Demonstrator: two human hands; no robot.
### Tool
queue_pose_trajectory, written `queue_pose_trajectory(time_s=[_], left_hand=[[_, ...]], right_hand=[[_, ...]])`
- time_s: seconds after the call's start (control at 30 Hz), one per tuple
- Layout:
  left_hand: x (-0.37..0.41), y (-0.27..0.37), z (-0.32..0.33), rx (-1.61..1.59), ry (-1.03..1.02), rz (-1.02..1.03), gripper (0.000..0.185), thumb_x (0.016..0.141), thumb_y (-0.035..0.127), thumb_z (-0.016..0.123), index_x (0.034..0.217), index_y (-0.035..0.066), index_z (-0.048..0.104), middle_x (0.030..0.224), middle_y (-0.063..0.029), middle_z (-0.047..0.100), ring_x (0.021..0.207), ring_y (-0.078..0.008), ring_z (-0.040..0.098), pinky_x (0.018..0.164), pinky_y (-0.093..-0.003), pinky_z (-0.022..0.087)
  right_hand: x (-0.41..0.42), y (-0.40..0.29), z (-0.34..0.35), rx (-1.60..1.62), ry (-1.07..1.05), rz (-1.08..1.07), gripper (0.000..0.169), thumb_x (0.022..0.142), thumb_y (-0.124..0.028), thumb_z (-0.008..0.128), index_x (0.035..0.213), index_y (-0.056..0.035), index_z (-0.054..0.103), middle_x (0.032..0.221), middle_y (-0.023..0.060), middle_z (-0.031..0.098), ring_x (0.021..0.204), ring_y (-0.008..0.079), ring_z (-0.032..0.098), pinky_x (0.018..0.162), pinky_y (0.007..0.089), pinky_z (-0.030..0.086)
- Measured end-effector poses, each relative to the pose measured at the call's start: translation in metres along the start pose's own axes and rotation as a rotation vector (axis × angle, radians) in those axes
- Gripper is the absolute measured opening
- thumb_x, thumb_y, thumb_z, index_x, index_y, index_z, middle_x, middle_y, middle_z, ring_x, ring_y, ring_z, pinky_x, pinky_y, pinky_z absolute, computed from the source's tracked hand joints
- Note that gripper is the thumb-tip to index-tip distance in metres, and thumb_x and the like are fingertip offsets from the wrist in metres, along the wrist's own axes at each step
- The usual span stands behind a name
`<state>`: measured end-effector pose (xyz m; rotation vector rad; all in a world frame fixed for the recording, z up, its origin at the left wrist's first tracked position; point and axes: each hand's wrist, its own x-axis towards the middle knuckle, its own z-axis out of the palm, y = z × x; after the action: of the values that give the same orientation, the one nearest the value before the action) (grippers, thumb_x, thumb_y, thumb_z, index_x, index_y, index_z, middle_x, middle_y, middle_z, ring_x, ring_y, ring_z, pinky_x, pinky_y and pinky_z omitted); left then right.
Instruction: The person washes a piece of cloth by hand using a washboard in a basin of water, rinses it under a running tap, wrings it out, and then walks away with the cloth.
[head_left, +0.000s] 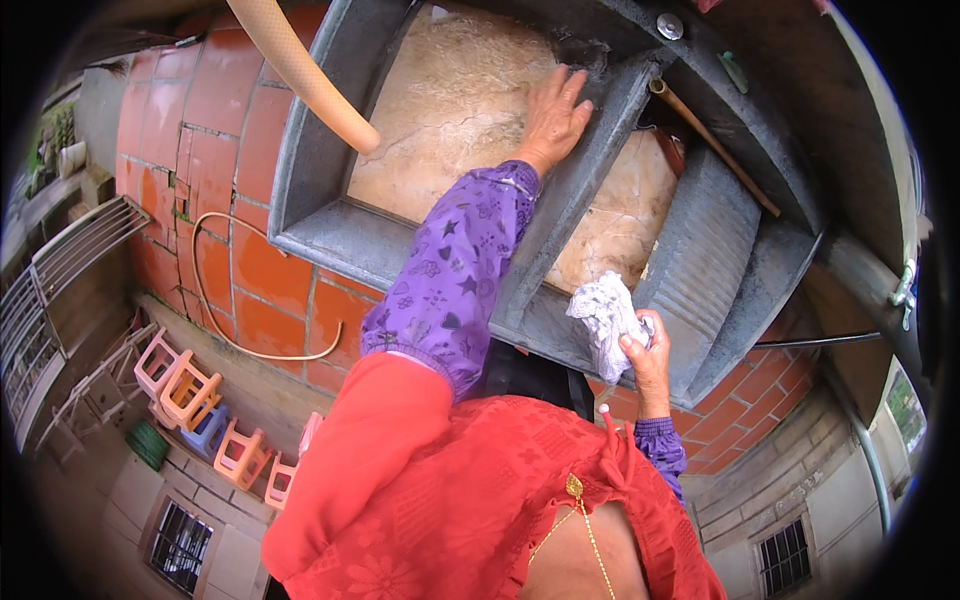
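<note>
My left hand (556, 116) is spread over the larger basin of a grey stone sink (352, 244), near the divider and the far side, with nothing in it. The basin's bottom is a cracked tan surface (442, 120) that looks wet. My right hand (651, 360) grips a crumpled, pale, wet-looking cloth (609, 322) over the near edge of the smaller basin, beside the ribbed washboard slope (701, 247). Purple patterned sleeve covers (457, 270) are on both forearms. A thick peach-coloured hose (315, 75) hangs over the larger basin, its end above the left part.
A bamboo stick (712, 146) leans across the smaller basin's far corner. A metal drain cover (670, 26) lies on the far rim. A tap (905, 289) is at the far right. A thin hose (217, 322) lies on red tiles; plastic stools (189, 390) stand at lower left.
</note>
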<state>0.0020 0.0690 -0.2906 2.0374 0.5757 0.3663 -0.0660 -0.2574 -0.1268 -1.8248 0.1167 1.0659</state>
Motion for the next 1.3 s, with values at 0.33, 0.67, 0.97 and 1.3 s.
queue_pose_trajectory(time_s=[0.33,0.67,0.97,1.3], left_hand=[[-0.081,-0.101,-0.102,0.779,0.597,-1.069,0.066,0.09,0.041,0.046,0.138,-0.002,0.03,0.145,-0.0287,0.023,0.136,-0.0433,0.019,0.107,-0.0599,0.014],[0.014,-0.037,-0.028,0.283,-0.081,0.061,0.053,0.091,0.039,0.049,0.137,0.013,0.041,0.148,-0.0203,0.027,0.138,-0.0385,0.019,0.11,-0.0562,0.014],[0.009,-0.108,-0.072,0.931,0.285,-0.375,0.067,0.09,0.045,0.047,0.139,0.003,0.034,0.147,-0.026,0.022,0.137,-0.0444,0.014,0.109,-0.0595,0.007],[0.018,-0.093,-0.087,0.588,0.378,-0.217,0.056,0.09,0.037,0.05,0.134,0.005,0.038,0.145,-0.0222,0.025,0.135,-0.0433,0.019,0.107,-0.0607,0.015]], right_hand=[[0.002,0.018,-0.003,0.033,0.024,0.012,0.046,0.066,-0.033,0.074,0.097,-0.005,0.054,0.085,0.001,0.054,0.079,0.0113,0.05,0.071,0.0266,0.042],[0.005,0.012,-0.003,0.048,0.037,0.04,0.045,0.066,-0.034,0.074,0.095,-0.005,0.055,0.083,0.0,0.055,0.078,0.0099,0.05,0.071,0.0253,0.042],[0.007,0.011,0.001,0.075,0.05,0.026,0.047,0.066,-0.036,0.072,0.096,-0.004,0.054,0.084,0.0,0.053,0.078,0.0097,0.048,0.072,0.0249,0.041],[0.009,0.005,-0.001,0.012,0.023,0.074,0.046,0.067,-0.036,0.073,0.096,-0.0042,0.055,0.083,-0.0008,0.054,0.077,0.009,0.048,0.071,0.0247,0.041]])
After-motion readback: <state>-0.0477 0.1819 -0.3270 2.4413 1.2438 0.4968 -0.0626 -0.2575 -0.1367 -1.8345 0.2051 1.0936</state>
